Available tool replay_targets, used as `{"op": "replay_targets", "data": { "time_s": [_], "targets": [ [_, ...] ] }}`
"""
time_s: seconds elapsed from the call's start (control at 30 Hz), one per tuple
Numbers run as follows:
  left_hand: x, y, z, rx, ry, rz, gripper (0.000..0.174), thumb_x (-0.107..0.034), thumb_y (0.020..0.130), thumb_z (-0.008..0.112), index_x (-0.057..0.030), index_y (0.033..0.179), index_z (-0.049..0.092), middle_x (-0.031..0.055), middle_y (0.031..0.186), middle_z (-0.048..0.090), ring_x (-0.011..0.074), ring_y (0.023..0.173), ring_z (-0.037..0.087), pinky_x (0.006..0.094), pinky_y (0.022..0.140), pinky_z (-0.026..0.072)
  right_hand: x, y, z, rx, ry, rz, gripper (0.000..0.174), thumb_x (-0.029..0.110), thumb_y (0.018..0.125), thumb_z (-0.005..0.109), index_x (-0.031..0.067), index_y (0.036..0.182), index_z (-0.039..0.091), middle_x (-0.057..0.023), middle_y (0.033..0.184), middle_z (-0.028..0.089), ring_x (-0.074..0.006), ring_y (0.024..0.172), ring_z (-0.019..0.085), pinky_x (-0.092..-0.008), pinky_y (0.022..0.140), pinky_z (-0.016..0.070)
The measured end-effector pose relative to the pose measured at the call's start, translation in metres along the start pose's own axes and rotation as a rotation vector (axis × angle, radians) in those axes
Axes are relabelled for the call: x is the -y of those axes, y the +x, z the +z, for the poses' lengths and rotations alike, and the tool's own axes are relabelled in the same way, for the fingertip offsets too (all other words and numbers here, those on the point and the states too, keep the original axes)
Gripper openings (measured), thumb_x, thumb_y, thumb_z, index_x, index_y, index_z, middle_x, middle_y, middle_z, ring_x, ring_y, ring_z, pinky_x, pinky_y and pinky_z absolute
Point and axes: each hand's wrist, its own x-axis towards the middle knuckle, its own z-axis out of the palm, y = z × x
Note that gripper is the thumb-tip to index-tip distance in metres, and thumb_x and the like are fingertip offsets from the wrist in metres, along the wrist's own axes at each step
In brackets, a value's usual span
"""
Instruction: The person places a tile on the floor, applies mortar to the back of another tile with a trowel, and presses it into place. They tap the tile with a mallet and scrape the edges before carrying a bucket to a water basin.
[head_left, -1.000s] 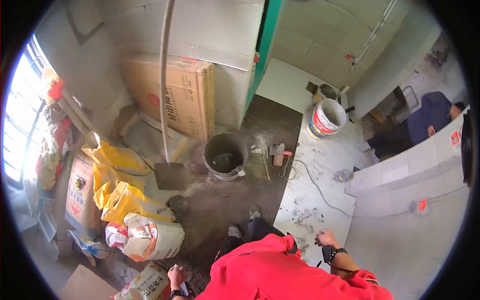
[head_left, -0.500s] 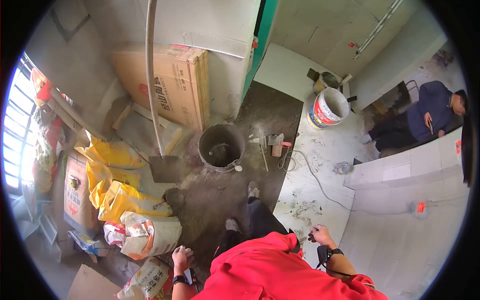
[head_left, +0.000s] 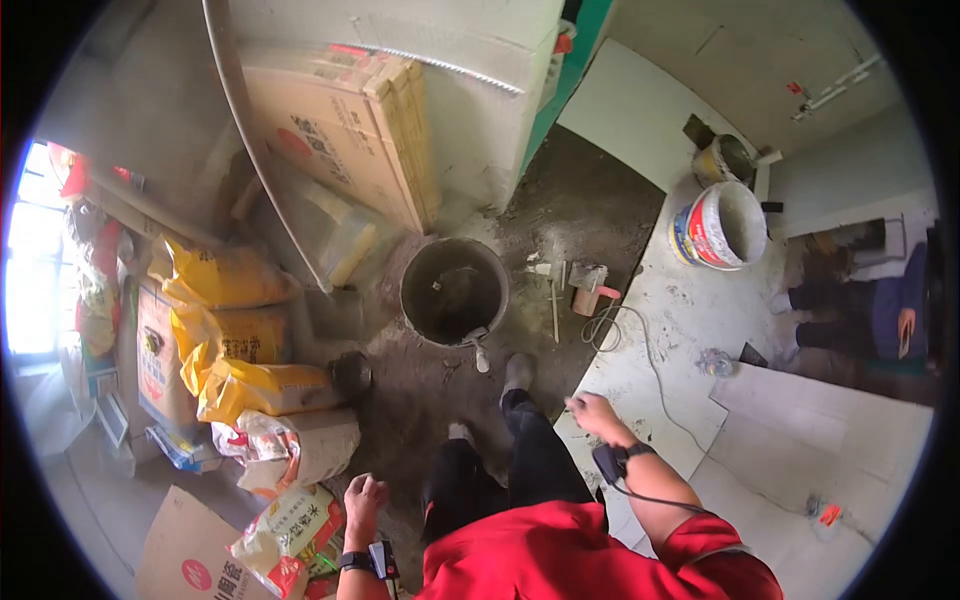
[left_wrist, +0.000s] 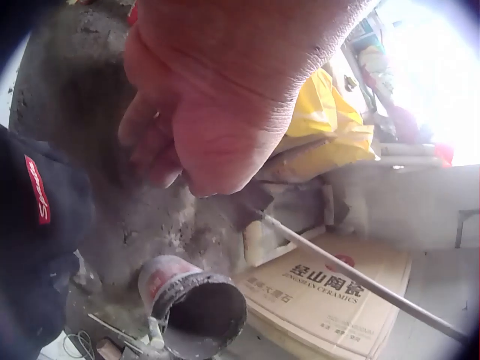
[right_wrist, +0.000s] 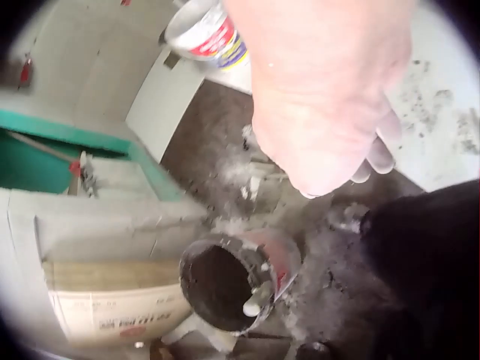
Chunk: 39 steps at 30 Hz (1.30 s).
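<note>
My left hand [head_left: 365,505] hangs low at the left of the body, fingers loosely curled, holding nothing. The right hand [head_left: 598,416] is in front of the right thigh, also loosely curled and holding nothing. Beyond the feet, a dark mortar-stained bucket [right_wrist: 281,259] stands on the floor, its handle down at the rim. A long-handled shovel [head_left: 255,150] leans left of it, its blade [head_left: 335,315] on the floor. To the bucket's right lie several small tools, one with a pink handle [head_left: 606,292]. Nearest the left hand is a printed white-and-green bag [head_left: 290,530].
Yellow bags [head_left: 265,385] line the left side. Flat cardboard cartons [head_left: 340,140] lean on the far wall. A red, white and blue bucket [head_left: 690,235] stands on pale boards at the right, with a cable [head_left: 655,365] across them. Another person [head_left: 890,310] is at the far right.
The view has shifted, and the bucket and shovel appear nearer. The right hand has moved up and inward, and the left hand has come slightly up. Both feet have stepped forward.
</note>
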Motion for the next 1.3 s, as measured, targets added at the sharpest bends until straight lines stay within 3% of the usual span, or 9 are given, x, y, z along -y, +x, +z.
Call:
{"op": "replay_targets", "data": {
  "time_s": [0.23,0.4,0.53,0.6,0.63,0.9,1.07,1.2,1.3],
  "targets": [
    [0.02,0.058,0.056,0.112,0.201,-0.05,0.028,-0.019,0.094,0.055,0.0026,0.112,0.056,0.0099,0.088,0.067,0.0161,0.076,0.064,0.0273,0.066,0.0507,0.122,0.135,0.064,0.087,-0.177,-0.212,0.071,0.063,0.091,0.034,-0.0008,0.1,0.066,-0.0269,0.094,0.066,-0.0441,0.091,0.064,-0.0481,0.084,0.0489],
    [0.053,0.145,0.078,0.131,0.259,-0.127,0.026,-0.018,0.094,0.055,0.0021,0.109,0.056,0.0084,0.088,0.066,0.0142,0.074,0.062,0.0259,0.065,0.05,0.139,0.185,0.127,0.033,-0.279,-0.092,0.064,0.05,0.094,0.038,-0.0064,0.085,0.067,-0.0274,0.086,0.067,-0.0454,0.088,0.064,-0.0503,0.081,0.0494],
    [0.042,0.215,0.116,0.118,0.115,-0.152,0.033,-0.025,0.093,0.057,-0.0029,0.118,0.054,0.0056,0.09,0.064,0.0154,0.076,0.062,0.0304,0.066,0.052,0.088,0.219,0.181,0.404,-1.01,-0.758,0.033,0.026,0.088,0.055,-0.0051,0.096,0.064,-0.0205,0.084,0.067,-0.04,0.075,0.066,-0.0462,0.064,0.0538],
    [0.028,0.246,0.146,0.158,-0.006,-0.144,0.043,-0.027,0.093,0.058,-0.0049,0.129,0.046,0.0071,0.101,0.062,0.0183,0.085,0.062,0.0335,0.073,0.0524,0.103,0.184,0.164,-0.095,-0.152,-0.157,0.032,0.023,0.09,0.049,-0.0071,0.093,0.06,-0.0265,0.082,0.065,-0.0431,0.076,0.064,-0.0492,0.068,0.0528],
    [0.016,0.259,0.162,0.187,-0.049,-0.176,0.047,-0.027,0.094,0.057,-0.0055,0.133,0.042,0.008,0.107,0.06,0.0212,0.092,0.061,0.0364,0.078,0.0515,0.103,0.176,0.157,-0.049,-0.139,-0.111,0.032,0.022,0.091,0.046,-0.0087,0.095,0.055,-0.0303,0.082,0.063,-0.045,0.079,0.063,-0.05,0.072,0.0521],
    [-0.017,0.33,0.221,0.45,-0.339,-0.165,0.056,-0.028,0.096,0.056,-0.0107,0.143,0.033,0.0091,0.128,0.051,0.0297,0.113,0.053,0.0456,0.092,0.0445,0.031,0.067,0.107,-0.09,-0.232,-0.17,0.041,0.029,0.09,0.056,-0.0054,0.114,0.053,-0.0269,0.089,0.064,-0.0425,0.084,0.063,-0.0472,0.073,0.0518],
    [-0.012,0.325,0.201,0.5,-0.218,-0.156,0.06,-0.032,0.095,0.056,-0.0112,0.146,0.03,0.0117,0.139,0.046,0.0327,0.123,0.048,0.0473,0.096,0.0422,0.072,0.063,0.065,0.126,0.131,-0.186,0.041,0.036,0.091,0.057,0.0015,0.113,0.056,-0.0213,0.098,0.065,-0.0418,0.086,0.063,-0.0441,0.075,0.0517],
    [-0.019,0.322,0.208,0.468,-0.184,-0.149,0.061,-0.037,0.095,0.055,-0.0104,0.145,0.032,0.0111,0.138,0.046,0.0325,0.122,0.049,0.0461,0.097,0.0415,0.103,0.146,0.066,0.239,0.532,-0.239,0.039,0.04,0.092,0.057,0.0037,0.106,0.057,-0.0098,0.087,0.066,-0.0248,0.071,0.065,-0.0371,0.063,0.05],
    [-0.022,0.325,0.227,0.379,-0.215,-0.161,0.062,-0.036,0.094,0.058,-0.0038,0.141,0.034,0.0126,0.136,0.045,0.0322,0.121,0.049,0.0462,0.099,0.0417,0.073,0.195,0.079,0.377,0.991,0.05,0.034,0.039,0.095,0.055,0.0056,0.094,0.059,0.0036,0.065,0.046,-0.0048,0.047,0.036,-0.0219,0.043,0.0306]
  ]
}}
